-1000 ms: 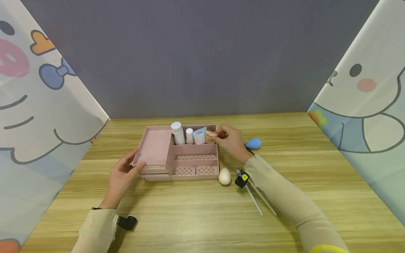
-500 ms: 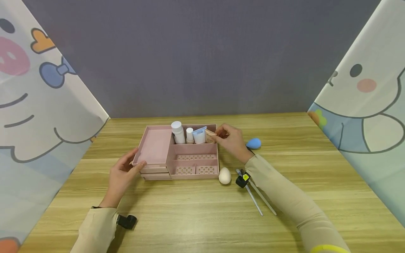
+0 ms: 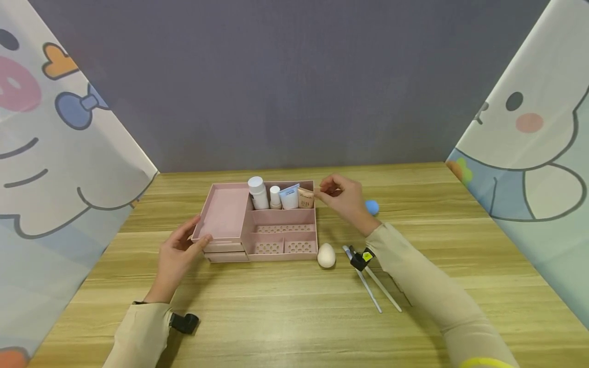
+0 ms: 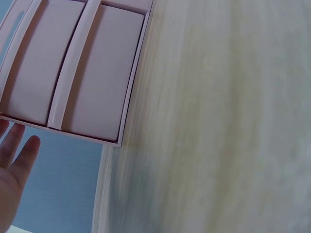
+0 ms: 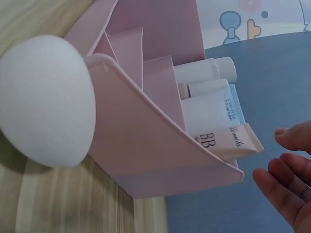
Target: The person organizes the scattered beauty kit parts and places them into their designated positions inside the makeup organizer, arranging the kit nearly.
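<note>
Right hand [image 3: 342,198] relaxed and holding nothing, thumb and fingers apart; wrist view shows a gap between fingertips and the beige tube [image 3: 306,199], which is marked "BB". That tube stands slightly tilted at the right end of the rear compartment of a pink organizer [image 3: 225,209], its flat end rising above the sloping side wall. To its left, in the same compartment, a row: blue-and-white tube [image 3: 290,198] leaning just beside it, small white-capped bottle [image 3: 275,198], then a taller white bottle [image 3: 258,194] at the left end. Left hand [image 3: 177,258] grips the organizer's front left corner, thumb over the top edge, fingers against the left side; organizer sits flat on the wooden table [image 3: 267,317]. Below its shallow top tray, two drawer fronts, both pushed in. In front of the rear row, a middle compartment, then two small ones side by side, all with perforated floors. Just beside the front right corner, a white egg-shaped sponge [image 3: 326,255]. Farther right, thin-handled brushes [image 3: 386,292] lie on the table, partly hidden by the right wrist camera [image 3: 362,259]. Beyond the right wrist, a blue sponge [image 3: 372,207], partly covered. Grey partition [image 3: 294,87] at the back; cartoon-printed panels [image 3: 506,138] on both sides.
</note>
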The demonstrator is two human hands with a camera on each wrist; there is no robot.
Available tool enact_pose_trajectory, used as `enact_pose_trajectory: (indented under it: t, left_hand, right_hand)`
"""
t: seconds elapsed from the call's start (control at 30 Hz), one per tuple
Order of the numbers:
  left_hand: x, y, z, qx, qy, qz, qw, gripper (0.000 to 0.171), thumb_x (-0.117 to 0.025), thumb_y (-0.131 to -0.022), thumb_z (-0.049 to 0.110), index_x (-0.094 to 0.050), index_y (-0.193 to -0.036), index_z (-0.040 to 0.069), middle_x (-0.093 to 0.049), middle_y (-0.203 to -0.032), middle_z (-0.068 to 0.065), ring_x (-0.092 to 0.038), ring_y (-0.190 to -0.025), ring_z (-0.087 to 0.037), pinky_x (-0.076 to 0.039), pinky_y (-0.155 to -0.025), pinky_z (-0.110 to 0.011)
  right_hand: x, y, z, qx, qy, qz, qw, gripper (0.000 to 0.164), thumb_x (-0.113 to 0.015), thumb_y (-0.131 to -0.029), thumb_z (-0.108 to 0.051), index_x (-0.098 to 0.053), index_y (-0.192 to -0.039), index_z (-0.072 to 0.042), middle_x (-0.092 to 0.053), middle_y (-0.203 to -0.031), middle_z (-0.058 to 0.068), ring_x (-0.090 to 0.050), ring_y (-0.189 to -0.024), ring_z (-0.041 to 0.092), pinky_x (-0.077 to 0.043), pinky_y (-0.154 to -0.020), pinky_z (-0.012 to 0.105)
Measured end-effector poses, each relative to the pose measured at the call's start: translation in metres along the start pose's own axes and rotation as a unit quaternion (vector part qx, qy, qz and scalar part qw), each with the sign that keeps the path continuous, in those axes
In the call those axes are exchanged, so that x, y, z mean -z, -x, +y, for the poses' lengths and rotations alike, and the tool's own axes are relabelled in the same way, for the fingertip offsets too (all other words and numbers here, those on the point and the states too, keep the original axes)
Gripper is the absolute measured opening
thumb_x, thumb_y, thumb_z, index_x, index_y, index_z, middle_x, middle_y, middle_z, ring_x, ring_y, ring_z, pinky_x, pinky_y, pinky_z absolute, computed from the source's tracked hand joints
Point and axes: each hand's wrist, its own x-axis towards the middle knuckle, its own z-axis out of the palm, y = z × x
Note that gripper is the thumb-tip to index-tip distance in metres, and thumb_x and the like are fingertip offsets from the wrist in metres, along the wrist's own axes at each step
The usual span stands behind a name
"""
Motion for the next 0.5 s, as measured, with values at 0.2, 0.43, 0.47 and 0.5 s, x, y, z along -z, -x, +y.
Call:
enact_pose_trajectory:
  t: [0.2, 0.43, 0.47, 0.5]
  left_hand:
    - [0.000, 0.000, 0.002, 0.002, 0.005, 0.000, 1.0000, 0.051, -0.071, -0.084, -0.015, -0.059, -0.132, -0.006, -0.061, -0.132, -0.010, -0.060, -0.112, -0.001, -0.051, -0.085, -0.012]
    - [0.000, 0.000, 0.001, 0.006, -0.015, -0.001, 0.9999, 0.051, -0.071, -0.085, -0.013, -0.057, -0.133, -0.009, -0.061, -0.133, -0.010, -0.059, -0.112, 0.001, -0.050, -0.085, -0.011]
    - [0.000, 0.000, 0.001, 0.007, -0.018, -0.002, 0.9998, 0.051, -0.071, -0.085, -0.012, -0.057, -0.133, -0.009, -0.061, -0.133, -0.009, -0.059, -0.112, 0.002, -0.050, -0.085, -0.011]
    - [0.001, 0.000, 0.001, 0.008, -0.022, -0.003, 0.9997, 0.051, -0.071, -0.085, -0.012, -0.057, -0.134, -0.009, -0.061, -0.133, -0.009, -0.059, -0.112, 0.002, -0.050, -0.086, -0.011]
  right_hand:
    - [0.013, 0.004, 0.000, 0.009, 0.017, -0.003, 1.000, 0.018, -0.080, -0.080, 0.006, -0.066, -0.092, 0.004, -0.070, -0.084, 0.017, -0.065, -0.076, 0.025, -0.056, -0.065, 0.022]
    - [0.032, 0.008, 0.003, 0.018, 0.061, -0.016, 0.998, 0.019, -0.080, -0.081, 0.004, -0.066, -0.094, 0.002, -0.069, -0.083, 0.013, -0.066, -0.074, 0.022, -0.055, -0.065, 0.017]
    - [0.035, 0.008, 0.004, 0.017, 0.067, -0.015, 0.997, 0.020, -0.080, -0.081, 0.004, -0.066, -0.094, 0.002, -0.069, -0.083, 0.013, -0.066, -0.073, 0.022, -0.055, -0.065, 0.017]
    - [0.037, 0.008, 0.005, 0.016, 0.073, -0.013, 0.997, 0.020, -0.080, -0.081, 0.004, -0.066, -0.094, 0.002, -0.069, -0.082, 0.013, -0.066, -0.073, 0.021, -0.054, -0.064, 0.016]
